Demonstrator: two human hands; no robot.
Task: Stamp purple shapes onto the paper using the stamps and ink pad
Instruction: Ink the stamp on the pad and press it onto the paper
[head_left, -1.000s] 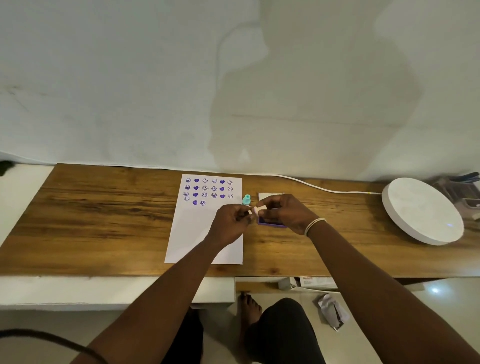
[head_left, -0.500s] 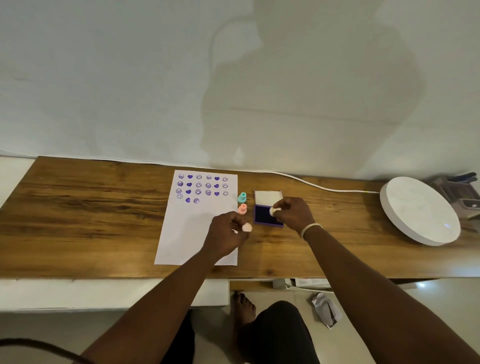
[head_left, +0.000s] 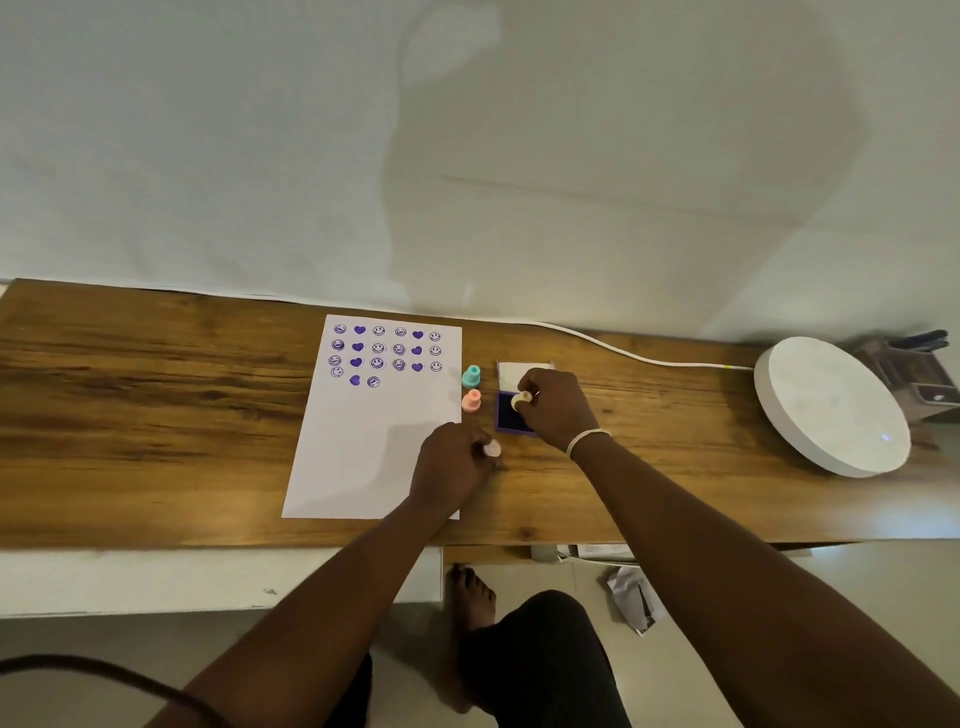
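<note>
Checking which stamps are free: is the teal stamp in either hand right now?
No, the teal stamp stands alone on the table beside the paper, apart from both the left hand and right hand.

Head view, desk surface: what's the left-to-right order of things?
paper → left hand holding a pale stamp → teal stamp and pink stamp, one behind the other → ink pad → right hand pressing a cream stamp → white round disc

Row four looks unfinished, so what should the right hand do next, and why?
Probably lift the cream stamp off the ink pad and carry it to the paper: the right hand holds it on the ink, and the fourth row stops after three marks.
</note>
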